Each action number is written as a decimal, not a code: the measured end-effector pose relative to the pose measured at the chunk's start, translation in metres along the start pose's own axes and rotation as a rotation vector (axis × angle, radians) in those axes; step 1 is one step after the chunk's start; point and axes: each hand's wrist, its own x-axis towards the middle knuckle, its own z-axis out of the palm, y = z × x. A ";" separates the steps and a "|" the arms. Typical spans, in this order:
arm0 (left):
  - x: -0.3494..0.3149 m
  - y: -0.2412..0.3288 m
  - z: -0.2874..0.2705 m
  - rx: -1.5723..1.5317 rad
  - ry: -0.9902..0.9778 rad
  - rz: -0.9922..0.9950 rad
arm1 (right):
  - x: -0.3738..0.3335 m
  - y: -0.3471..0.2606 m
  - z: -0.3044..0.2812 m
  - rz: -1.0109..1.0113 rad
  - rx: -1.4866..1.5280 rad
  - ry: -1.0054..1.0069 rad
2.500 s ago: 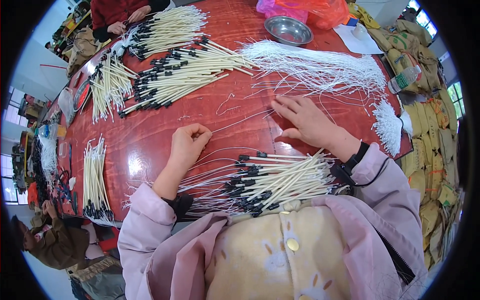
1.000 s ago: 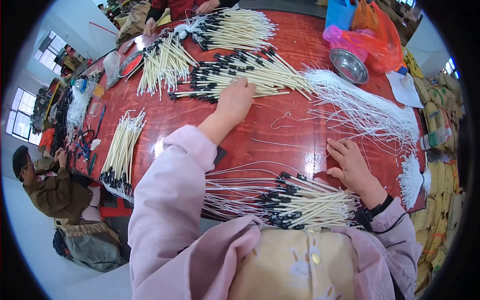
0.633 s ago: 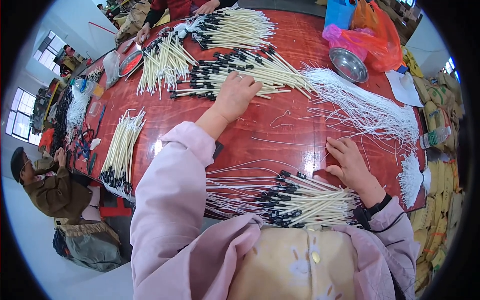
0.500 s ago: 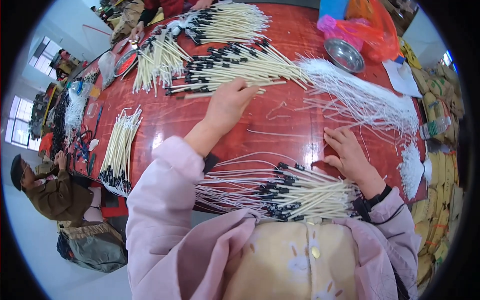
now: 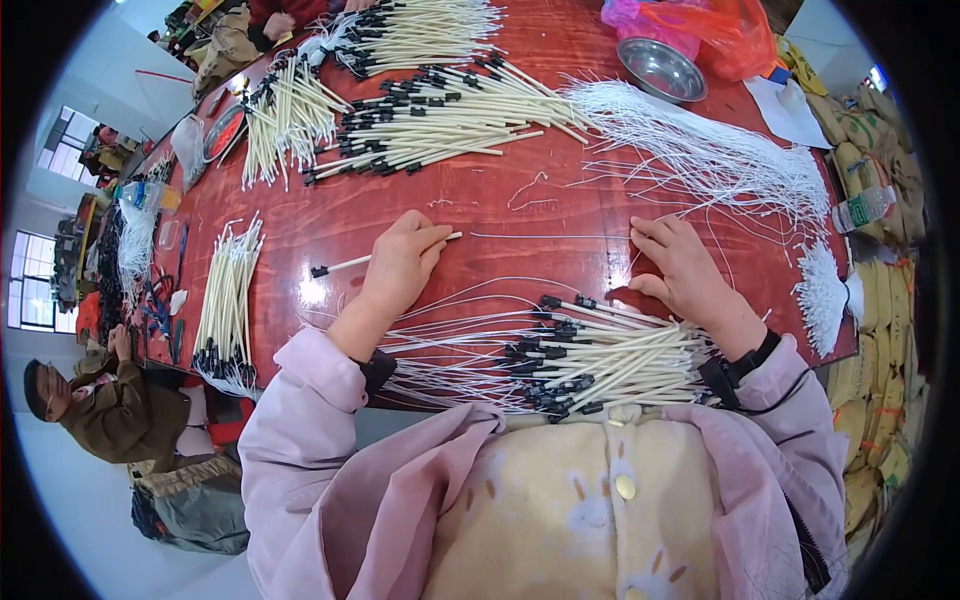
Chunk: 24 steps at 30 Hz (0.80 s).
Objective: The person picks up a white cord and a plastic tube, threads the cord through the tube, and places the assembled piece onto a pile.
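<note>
My left hand point(image 5: 402, 262) is closed around a thin cream tube point(image 5: 345, 266) with a black cap at its left end. The tube's right tip pokes out past my fingers. Across from it, my right hand point(image 5: 688, 268) pinches a thin white cord point(image 5: 550, 237), whose free end stretches left toward the tube without touching it. Close to my body lies a pile of capped cream tubes point(image 5: 630, 355), with white cords point(image 5: 450, 362) trailing out to its left. Farther back rests a larger heap of cream tubes with black caps point(image 5: 430, 125).
Loose white cords point(image 5: 700, 150) spread over the back right of the red table point(image 5: 420, 205). A metal bowl point(image 5: 660, 70) and orange plastic bag point(image 5: 735, 38) sit behind them. Another tube bundle point(image 5: 228, 300) lies left. A co-worker point(image 5: 125, 405) sits at the left edge.
My left hand has come back toward me from the far heap, bringing one capped tube. My right hand stays near the same place, with the cord now stretched straighter.
</note>
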 end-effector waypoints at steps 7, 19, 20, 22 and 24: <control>0.005 0.000 0.002 0.051 -0.028 0.027 | 0.003 -0.003 -0.001 -0.009 -0.016 0.009; 0.013 0.000 0.007 0.064 -0.048 0.049 | 0.005 -0.004 -0.003 0.002 -0.005 0.001; 0.014 0.000 0.007 0.065 -0.046 0.052 | 0.006 -0.005 -0.004 0.005 -0.001 -0.005; 0.014 -0.001 0.006 0.065 -0.044 0.054 | 0.006 -0.006 -0.004 0.009 0.004 -0.013; 0.015 -0.002 0.006 0.074 -0.034 0.065 | 0.006 -0.006 -0.004 0.012 0.005 -0.010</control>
